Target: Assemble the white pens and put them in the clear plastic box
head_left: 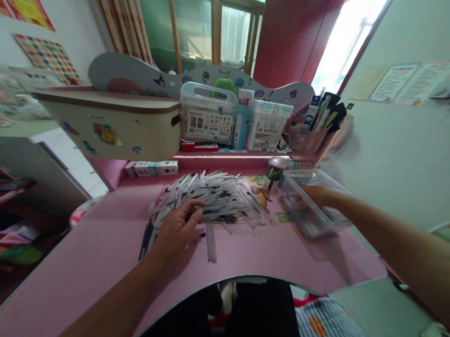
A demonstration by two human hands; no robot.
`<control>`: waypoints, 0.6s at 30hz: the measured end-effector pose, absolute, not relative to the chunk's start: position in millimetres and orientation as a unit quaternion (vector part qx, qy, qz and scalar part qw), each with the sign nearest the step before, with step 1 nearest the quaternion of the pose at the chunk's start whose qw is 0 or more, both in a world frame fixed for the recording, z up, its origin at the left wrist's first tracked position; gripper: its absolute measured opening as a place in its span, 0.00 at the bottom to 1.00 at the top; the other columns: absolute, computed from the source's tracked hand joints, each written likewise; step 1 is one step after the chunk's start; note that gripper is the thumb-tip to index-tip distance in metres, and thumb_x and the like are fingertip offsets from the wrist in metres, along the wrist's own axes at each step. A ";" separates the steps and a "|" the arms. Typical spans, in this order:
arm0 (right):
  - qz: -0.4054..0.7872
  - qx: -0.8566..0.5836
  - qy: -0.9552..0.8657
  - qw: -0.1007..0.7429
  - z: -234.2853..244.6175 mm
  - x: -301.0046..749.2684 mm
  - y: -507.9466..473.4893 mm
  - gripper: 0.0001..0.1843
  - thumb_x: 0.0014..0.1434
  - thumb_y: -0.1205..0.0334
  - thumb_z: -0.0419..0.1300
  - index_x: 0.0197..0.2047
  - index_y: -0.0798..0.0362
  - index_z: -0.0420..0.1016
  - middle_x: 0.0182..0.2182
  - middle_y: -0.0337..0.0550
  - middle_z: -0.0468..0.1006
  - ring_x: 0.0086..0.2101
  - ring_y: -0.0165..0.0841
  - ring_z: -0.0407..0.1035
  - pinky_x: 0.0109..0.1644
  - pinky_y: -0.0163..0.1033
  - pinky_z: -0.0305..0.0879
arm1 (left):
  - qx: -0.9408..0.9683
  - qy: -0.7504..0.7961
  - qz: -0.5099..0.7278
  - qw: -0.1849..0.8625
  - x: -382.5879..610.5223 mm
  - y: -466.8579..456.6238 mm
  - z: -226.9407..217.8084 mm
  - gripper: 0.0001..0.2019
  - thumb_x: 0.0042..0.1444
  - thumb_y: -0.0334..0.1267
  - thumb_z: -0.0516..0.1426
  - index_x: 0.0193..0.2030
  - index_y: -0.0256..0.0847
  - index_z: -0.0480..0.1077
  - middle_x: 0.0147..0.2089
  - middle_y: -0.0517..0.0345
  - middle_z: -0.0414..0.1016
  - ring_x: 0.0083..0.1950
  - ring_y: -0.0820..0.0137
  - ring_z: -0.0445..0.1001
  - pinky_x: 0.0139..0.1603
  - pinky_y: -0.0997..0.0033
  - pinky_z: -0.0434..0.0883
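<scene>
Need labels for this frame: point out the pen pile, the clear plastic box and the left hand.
pen pile (pixel 218 195), head view, middle of the heap
clear plastic box (pixel 315 227), head view, its near wall
left hand (pixel 177 229), head view, back of the hand

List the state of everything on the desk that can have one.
left hand, on the pen pile, fingers curled at pens; grip unclear.
right hand, at the clear box; grip unclear.
pen pile, loose heap spread on the pink desk.
clear box, open, lidless, pens seemingly inside.
handled marker case, shut, upright on the shelf.
pen tin, upright, filled.
white carton, lying flat, closed.
</scene>
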State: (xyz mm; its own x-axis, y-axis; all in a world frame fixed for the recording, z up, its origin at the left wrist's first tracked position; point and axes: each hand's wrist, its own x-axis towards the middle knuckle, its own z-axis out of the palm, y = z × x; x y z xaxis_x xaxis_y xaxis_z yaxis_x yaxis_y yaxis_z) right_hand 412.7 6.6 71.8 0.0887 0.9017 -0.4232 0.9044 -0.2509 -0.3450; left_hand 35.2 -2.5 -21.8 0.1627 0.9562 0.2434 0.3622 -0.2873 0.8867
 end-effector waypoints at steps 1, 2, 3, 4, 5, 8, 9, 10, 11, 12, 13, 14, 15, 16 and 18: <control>-0.293 0.738 0.608 0.007 71.4 412.5 5.1 0.08 0.52 0.74 0.64 0.38 0.61 0.78 0.24 0.43 0.78 0.21 0.30 0.71 0.23 0.29 0.65 | 0.680 0.486 0.426 0.346 34.8 -2.4 -22.2 0.13 0.61 0.45 0.54 0.47 0.41 0.72 0.28 0.62 0.70 0.30 0.70 0.70 0.32 0.72 0.65; -0.303 0.739 0.601 0.017 70.8 412.3 3.8 0.10 0.53 0.74 0.63 0.41 0.59 0.77 0.27 0.43 0.79 0.22 0.30 0.72 0.23 0.28 0.66 | 0.681 0.487 0.425 0.343 34.5 -2.3 -22.5 0.14 0.61 0.45 0.54 0.47 0.41 0.72 0.28 0.63 0.70 0.29 0.70 0.69 0.32 0.72 0.64; -0.312 0.740 0.595 0.029 70.1 412.2 2.6 0.11 0.54 0.73 0.62 0.42 0.58 0.76 0.29 0.43 0.79 0.22 0.29 0.72 0.24 0.28 0.66 | 0.683 0.488 0.424 0.341 34.3 -2.3 -22.7 0.14 0.61 0.46 0.54 0.47 0.42 0.72 0.28 0.63 0.70 0.29 0.71 0.69 0.32 0.72 0.64; -0.315 0.741 0.593 0.035 69.1 412.1 1.8 0.11 0.55 0.73 0.61 0.43 0.58 0.76 0.30 0.43 0.79 0.22 0.29 0.72 0.23 0.28 0.66 | 0.684 0.488 0.424 0.339 34.1 -2.2 -22.7 0.14 0.61 0.46 0.54 0.47 0.42 0.72 0.28 0.63 0.70 0.29 0.71 0.69 0.32 0.72 0.64; -0.315 0.742 0.591 0.041 68.1 412.4 1.4 0.10 0.56 0.72 0.61 0.42 0.57 0.75 0.30 0.43 0.78 0.22 0.29 0.72 0.23 0.28 0.66 | 0.684 0.487 0.425 0.338 33.9 -2.1 -22.6 0.13 0.61 0.45 0.54 0.47 0.42 0.73 0.28 0.63 0.70 0.29 0.71 0.69 0.32 0.72 0.64; -0.298 0.746 0.592 0.060 66.5 416.8 4.6 0.03 0.57 0.70 0.60 0.36 0.58 0.74 0.25 0.42 0.76 0.20 0.29 0.70 0.21 0.29 0.62 | 0.686 0.484 0.428 0.334 33.7 -2.0 -21.5 0.13 0.61 0.44 0.54 0.46 0.41 0.73 0.28 0.63 0.70 0.29 0.71 0.69 0.32 0.72 0.64; -0.288 0.749 0.592 0.066 67.7 419.8 7.0 0.02 0.57 0.70 0.59 0.33 0.58 0.74 0.22 0.41 0.75 0.19 0.28 0.68 0.20 0.28 0.61 | 0.686 0.483 0.431 0.332 33.6 -2.2 -20.8 0.13 0.61 0.44 0.54 0.46 0.41 0.73 0.28 0.63 0.70 0.28 0.71 0.69 0.31 0.72 0.64; -0.278 0.752 0.593 0.072 70.4 423.4 9.7 0.05 0.58 0.70 0.58 0.30 0.58 0.72 0.20 0.40 0.73 0.18 0.28 0.67 0.19 0.28 0.59 | 0.684 0.483 0.435 0.330 33.4 -2.5 -19.8 0.13 0.61 0.44 0.54 0.46 0.41 0.73 0.28 0.63 0.70 0.28 0.71 0.69 0.31 0.72 0.65; -0.264 0.756 0.595 0.071 75.0 427.0 12.4 0.08 0.59 0.69 0.57 0.28 0.57 0.71 0.19 0.40 0.72 0.17 0.27 0.66 0.19 0.28 0.58 | 0.680 0.484 0.442 0.330 33.2 -2.9 -18.5 0.13 0.60 0.44 0.54 0.46 0.41 0.73 0.27 0.63 0.70 0.28 0.71 0.69 0.31 0.72 0.65; -0.247 0.761 0.597 0.062 81.5 430.1 14.7 0.10 0.61 0.68 0.55 0.27 0.57 0.70 0.19 0.40 0.72 0.17 0.27 0.66 0.19 0.28 0.57 | 0.672 0.486 0.450 0.330 33.0 -3.3 -17.1 0.12 0.60 0.44 0.54 0.45 0.41 0.74 0.27 0.63 0.71 0.28 0.71 0.70 0.31 0.73 0.65; -0.228 0.763 0.603 0.044 89.7 431.8 16.0 0.11 0.62 0.68 0.54 0.28 0.56 0.69 0.20 0.42 0.74 0.19 0.28 0.68 0.20 0.28 0.58 | 0.663 0.488 0.460 0.331 32.8 -3.7 -15.7 0.12 0.60 0.44 0.54 0.45 0.41 0.74 0.27 0.63 0.71 0.29 0.71 0.70 0.32 0.73 0.65; -0.201 0.766 0.610 0.009 99.1 431.5 16.0 0.10 0.63 0.66 0.54 0.29 0.56 0.69 0.23 0.43 0.76 0.20 0.28 0.69 0.21 0.28 0.59 | 0.654 0.491 0.470 0.332 32.6 -4.0 -14.4 0.12 0.60 0.43 0.55 0.44 0.40 0.74 0.27 0.63 0.71 0.29 0.71 0.70 0.32 0.73 0.66; -0.173 0.762 0.623 -0.031 109.0 428.4 14.6 0.09 0.63 0.65 0.54 0.31 0.56 0.70 0.25 0.45 0.78 0.22 0.29 0.70 0.22 0.29 0.60 | 0.645 0.494 0.479 0.333 32.3 -4.1 -13.4 0.12 0.60 0.43 0.55 0.44 0.40 0.74 0.27 0.62 0.71 0.29 0.71 0.70 0.32 0.73 0.66; -0.142 0.754 0.638 -0.069 118.5 422.1 11.7 0.09 0.64 0.63 0.54 0.33 0.56 0.70 0.26 0.45 0.78 0.22 0.29 0.71 0.24 0.30 0.60 | 0.635 0.497 0.490 0.333 32.2 -3.9 -12.5 0.11 0.60 0.43 0.55 0.43 0.40 0.74 0.27 0.63 0.71 0.29 0.72 0.70 0.32 0.73 0.65; -0.087 0.723 0.673 -0.130 132.6 399.6 2.4 0.10 0.63 0.60 0.56 0.33 0.56 0.72 0.26 0.44 0.78 0.23 0.29 0.70 0.27 0.31 0.61 | 0.613 0.499 0.512 0.337 31.8 -2.8 -11.7 0.11 0.60 0.43 0.56 0.43 0.40 0.74 0.26 0.63 0.70 0.27 0.73 0.68 0.29 0.74 0.64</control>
State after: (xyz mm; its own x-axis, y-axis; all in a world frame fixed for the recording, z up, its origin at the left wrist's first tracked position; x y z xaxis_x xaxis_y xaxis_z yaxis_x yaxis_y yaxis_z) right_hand 399.6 2.4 132.6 0.0795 0.9956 0.0490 0.9505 -0.0609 -0.3047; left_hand 31.8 -2.8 -11.7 -0.0223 0.9567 0.2904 0.2669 -0.2742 0.9239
